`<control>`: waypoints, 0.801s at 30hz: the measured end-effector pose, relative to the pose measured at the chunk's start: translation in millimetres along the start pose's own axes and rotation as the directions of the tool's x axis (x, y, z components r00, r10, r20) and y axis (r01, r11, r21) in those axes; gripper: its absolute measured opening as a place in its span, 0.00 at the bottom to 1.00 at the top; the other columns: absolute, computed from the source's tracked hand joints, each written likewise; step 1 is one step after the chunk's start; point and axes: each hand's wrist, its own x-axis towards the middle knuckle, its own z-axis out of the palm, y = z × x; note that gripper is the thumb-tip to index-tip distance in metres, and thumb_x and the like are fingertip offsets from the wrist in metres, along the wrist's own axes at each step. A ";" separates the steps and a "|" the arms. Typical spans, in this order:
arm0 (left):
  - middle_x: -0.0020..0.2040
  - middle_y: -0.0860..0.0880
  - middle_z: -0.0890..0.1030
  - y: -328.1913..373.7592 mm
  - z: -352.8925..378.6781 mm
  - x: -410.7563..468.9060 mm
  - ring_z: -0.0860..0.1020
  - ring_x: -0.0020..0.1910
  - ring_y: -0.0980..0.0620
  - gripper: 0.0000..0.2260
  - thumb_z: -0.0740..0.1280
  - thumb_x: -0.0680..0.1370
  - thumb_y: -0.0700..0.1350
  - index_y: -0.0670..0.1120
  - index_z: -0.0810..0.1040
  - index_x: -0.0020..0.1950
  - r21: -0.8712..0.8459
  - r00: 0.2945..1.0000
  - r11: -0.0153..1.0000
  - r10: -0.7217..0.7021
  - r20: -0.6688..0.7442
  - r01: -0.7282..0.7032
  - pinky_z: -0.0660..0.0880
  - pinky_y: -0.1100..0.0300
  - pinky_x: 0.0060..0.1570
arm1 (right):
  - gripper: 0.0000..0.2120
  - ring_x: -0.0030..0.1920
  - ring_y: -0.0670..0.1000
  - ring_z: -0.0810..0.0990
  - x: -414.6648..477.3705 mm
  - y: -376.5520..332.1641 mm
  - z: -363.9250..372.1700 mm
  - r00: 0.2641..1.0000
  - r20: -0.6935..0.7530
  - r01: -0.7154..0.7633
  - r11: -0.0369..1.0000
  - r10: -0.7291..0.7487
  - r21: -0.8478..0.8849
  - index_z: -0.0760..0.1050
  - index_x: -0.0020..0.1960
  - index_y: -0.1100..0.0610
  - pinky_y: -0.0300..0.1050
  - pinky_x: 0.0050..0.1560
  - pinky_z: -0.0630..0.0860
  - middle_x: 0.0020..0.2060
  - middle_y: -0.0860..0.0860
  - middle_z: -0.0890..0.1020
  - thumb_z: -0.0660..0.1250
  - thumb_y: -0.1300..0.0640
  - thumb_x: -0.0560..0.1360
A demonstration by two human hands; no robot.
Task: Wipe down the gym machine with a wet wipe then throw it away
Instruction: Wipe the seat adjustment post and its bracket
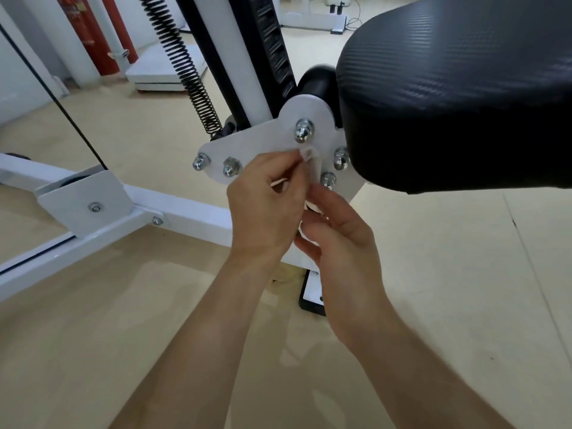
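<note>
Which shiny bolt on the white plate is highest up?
The bolt just above the wipe; the other four sit lower, two left and two right.

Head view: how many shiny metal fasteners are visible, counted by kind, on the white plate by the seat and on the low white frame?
Nuts on the white plate: 5
Flat bolt heads on the low frame: 2
Total: 7

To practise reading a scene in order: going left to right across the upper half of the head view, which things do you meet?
Red pipes → spring → white plate → black pad
</note>
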 end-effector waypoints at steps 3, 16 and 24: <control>0.41 0.57 0.84 -2.8 -4.4 8.0 0.80 0.40 0.63 0.05 0.71 0.74 0.41 0.49 0.85 0.47 -0.057 0.991 0.994 -0.097 -0.091 0.092 0.76 0.66 0.47 | 0.33 0.61 0.35 0.75 8.6 -3.8 11.0 0.998 0.049 0.040 0.999 -0.041 0.017 0.67 0.70 0.43 0.44 0.63 0.76 0.63 0.38 0.76 0.59 0.73 0.75; 0.46 0.51 0.82 -19.6 -22.3 16.5 0.81 0.43 0.57 0.06 0.72 0.72 0.39 0.50 0.82 0.46 0.072 0.998 0.997 0.036 0.061 -0.040 0.79 0.58 0.49 | 0.29 0.60 0.34 0.75 19.3 4.5 31.7 0.991 0.045 0.126 0.992 -0.125 -0.017 0.66 0.71 0.49 0.47 0.63 0.76 0.62 0.42 0.77 0.59 0.71 0.75; 0.48 0.46 0.80 -33.0 -31.6 39.9 0.77 0.45 0.53 0.06 0.67 0.73 0.36 0.42 0.83 0.46 0.397 0.890 0.798 0.430 0.151 -0.453 0.75 0.60 0.44 | 0.31 0.61 0.33 0.70 26.7 9.1 36.4 0.977 0.092 0.211 0.934 -0.192 -0.290 0.68 0.71 0.48 0.24 0.57 0.67 0.65 0.40 0.72 0.60 0.72 0.73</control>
